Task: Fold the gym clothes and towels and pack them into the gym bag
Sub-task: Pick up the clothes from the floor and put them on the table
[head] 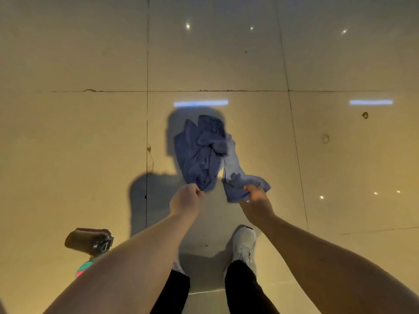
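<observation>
While left hand (184, 199) pinches and right hand (257, 197) grips its near end, crumpled blue garment (199, 152), long axis pointing forward, away from the person.

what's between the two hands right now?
Head view: only bare, shadowed floor shows between the left hand and the right hand. Each hand grips its own end of the blue garment.
</observation>
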A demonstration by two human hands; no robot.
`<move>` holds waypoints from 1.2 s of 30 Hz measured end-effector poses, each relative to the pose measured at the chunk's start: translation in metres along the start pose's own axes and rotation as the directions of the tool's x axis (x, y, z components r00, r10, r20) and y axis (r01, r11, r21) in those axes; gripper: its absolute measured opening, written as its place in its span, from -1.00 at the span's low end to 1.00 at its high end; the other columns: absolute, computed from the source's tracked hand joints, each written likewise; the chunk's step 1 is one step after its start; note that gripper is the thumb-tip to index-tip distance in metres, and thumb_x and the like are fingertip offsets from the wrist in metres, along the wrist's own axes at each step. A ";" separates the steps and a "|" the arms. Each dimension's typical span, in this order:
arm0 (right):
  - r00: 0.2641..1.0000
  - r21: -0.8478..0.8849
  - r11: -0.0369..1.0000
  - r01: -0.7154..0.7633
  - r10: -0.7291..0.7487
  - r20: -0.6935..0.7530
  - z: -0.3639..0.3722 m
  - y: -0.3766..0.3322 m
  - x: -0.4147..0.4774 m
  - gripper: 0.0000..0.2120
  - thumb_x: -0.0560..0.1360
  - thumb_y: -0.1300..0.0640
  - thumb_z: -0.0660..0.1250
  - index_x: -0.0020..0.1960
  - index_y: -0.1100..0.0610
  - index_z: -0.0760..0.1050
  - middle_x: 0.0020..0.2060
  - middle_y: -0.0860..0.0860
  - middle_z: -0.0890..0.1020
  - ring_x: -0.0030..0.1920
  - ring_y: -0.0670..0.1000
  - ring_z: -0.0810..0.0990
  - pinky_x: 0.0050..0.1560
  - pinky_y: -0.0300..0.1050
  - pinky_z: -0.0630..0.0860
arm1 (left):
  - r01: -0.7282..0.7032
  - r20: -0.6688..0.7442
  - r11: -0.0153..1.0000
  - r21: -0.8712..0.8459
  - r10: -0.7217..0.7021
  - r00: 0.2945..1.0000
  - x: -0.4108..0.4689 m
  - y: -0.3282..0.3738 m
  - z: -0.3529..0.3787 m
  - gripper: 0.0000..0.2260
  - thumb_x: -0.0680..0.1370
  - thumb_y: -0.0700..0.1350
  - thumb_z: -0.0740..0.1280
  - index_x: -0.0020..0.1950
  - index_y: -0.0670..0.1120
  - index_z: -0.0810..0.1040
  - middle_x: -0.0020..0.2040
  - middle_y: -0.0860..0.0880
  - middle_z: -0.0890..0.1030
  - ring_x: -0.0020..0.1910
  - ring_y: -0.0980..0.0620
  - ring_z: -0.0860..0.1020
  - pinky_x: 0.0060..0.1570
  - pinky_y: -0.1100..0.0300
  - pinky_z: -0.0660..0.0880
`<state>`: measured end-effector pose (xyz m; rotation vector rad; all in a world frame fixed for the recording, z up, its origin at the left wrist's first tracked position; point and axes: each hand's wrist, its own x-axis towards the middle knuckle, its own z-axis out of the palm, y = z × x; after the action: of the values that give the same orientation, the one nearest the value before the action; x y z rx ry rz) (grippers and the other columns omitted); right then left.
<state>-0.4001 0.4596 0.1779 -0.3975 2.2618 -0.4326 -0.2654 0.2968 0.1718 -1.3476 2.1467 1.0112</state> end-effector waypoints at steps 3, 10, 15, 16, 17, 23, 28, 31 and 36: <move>1.000 -0.034 0.999 -0.012 0.013 0.019 0.055 0.042 0.092 -0.56 0.54 0.22 0.34 0.40 0.16 0.41 0.31 0.13 0.44 0.30 0.17 0.43 0.20 -0.10 0.36 | 0.004 -0.059 0.999 0.048 -0.001 0.998 0.086 -0.020 0.060 -0.80 0.65 0.05 0.25 -0.06 -0.03 0.55 -0.09 -0.05 0.61 -0.12 -0.08 0.56 -0.22 0.10 0.42; 0.997 -0.290 0.954 0.071 -0.081 -0.021 0.150 0.119 0.258 -0.22 0.55 0.18 0.34 0.62 0.06 -0.02 0.53 0.08 0.14 0.41 0.20 0.25 0.15 0.04 0.49 | -0.074 -0.130 0.975 0.209 0.103 0.986 0.248 -0.056 0.165 -0.52 0.58 -0.01 0.37 0.45 -0.04 0.32 0.39 -0.05 0.33 0.35 -0.13 0.33 0.10 -0.04 0.49; 0.966 -0.279 0.934 0.222 -0.250 -0.065 0.156 0.123 0.285 -0.47 0.49 0.22 0.28 0.44 0.06 0.31 0.06 0.11 0.40 0.05 0.22 0.47 -0.15 0.00 0.41 | -0.104 -0.123 0.899 0.427 0.171 0.978 0.288 -0.055 0.179 -0.53 0.53 -0.05 0.43 0.39 -0.08 0.38 0.27 -0.12 0.45 0.21 -0.14 0.44 0.08 0.04 0.49; 0.961 -0.253 0.935 0.248 -0.271 -0.060 0.152 0.118 0.284 -0.57 0.49 0.21 0.26 0.36 0.07 0.40 0.00 0.09 0.42 0.02 0.22 0.49 -0.16 -0.01 0.41 | -0.122 -0.116 0.894 0.430 0.189 0.975 0.284 -0.052 0.175 -0.68 0.55 -0.07 0.39 0.27 -0.08 0.48 0.21 -0.11 0.50 0.17 -0.13 0.46 0.07 0.06 0.47; 0.952 -0.222 0.934 0.279 -0.299 -0.061 0.148 0.111 0.284 -0.63 0.48 0.19 0.27 0.28 0.07 0.47 -0.02 0.06 0.43 0.02 0.20 0.50 -0.15 -0.02 0.41 | -0.146 -0.134 0.891 0.430 0.223 0.966 0.281 -0.051 0.171 -0.78 0.55 -0.05 0.37 0.17 -0.07 0.53 0.17 -0.09 0.51 0.16 -0.13 0.46 0.08 0.06 0.44; 0.849 -0.449 0.752 0.483 -0.528 0.030 0.131 0.043 0.311 -0.73 0.38 0.06 0.45 0.07 -0.01 0.57 0.53 0.11 0.22 0.51 0.23 0.07 0.43 0.24 0.22 | -0.193 -0.245 0.981 -0.035 0.178 0.953 0.288 -0.053 0.142 -0.82 0.46 -0.09 0.41 -0.02 -0.13 0.52 0.11 -0.12 0.53 0.17 -0.29 0.48 0.07 -0.05 0.47; 0.862 -0.301 0.822 0.483 -0.387 0.326 0.135 0.001 0.299 -0.90 0.48 0.12 0.33 -0.02 0.09 0.53 -0.08 0.08 0.62 -0.02 0.14 0.59 -0.07 -0.03 0.47 | -0.095 -0.033 0.865 -0.494 0.090 0.995 0.275 -0.062 0.137 -0.70 0.33 0.06 0.37 -0.12 -0.12 0.44 -0.23 -0.01 0.54 -0.25 0.06 0.53 -0.23 -0.02 0.55; 0.863 -0.166 0.863 0.478 -0.425 0.274 0.123 -0.010 0.248 -0.95 0.42 0.23 0.34 -0.12 0.16 0.54 -0.26 0.10 0.61 -0.24 0.07 0.54 -0.26 -0.02 0.46 | -0.088 -0.062 0.771 -0.630 0.063 0.996 0.215 -0.049 0.105 -0.79 0.46 -0.27 0.39 -0.03 -0.08 0.40 -0.15 0.00 0.52 -0.19 0.06 0.53 -0.18 0.20 0.49; 0.848 -0.109 0.882 0.458 -0.397 0.351 0.058 -0.067 0.126 -0.91 0.38 0.24 0.40 -0.12 0.16 0.55 -0.26 0.07 0.59 -0.31 -0.07 0.47 -0.29 -0.16 0.39 | -0.066 0.009 0.742 -0.667 0.096 0.995 0.087 -0.037 0.015 -0.54 0.48 -0.28 0.38 0.34 -0.04 0.40 0.11 0.01 0.57 0.06 0.06 0.58 0.02 0.30 0.49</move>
<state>-0.4284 0.3369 0.0884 -1.0146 1.8907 -0.3457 -0.2721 0.2462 0.0907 -1.4979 1.8799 1.9611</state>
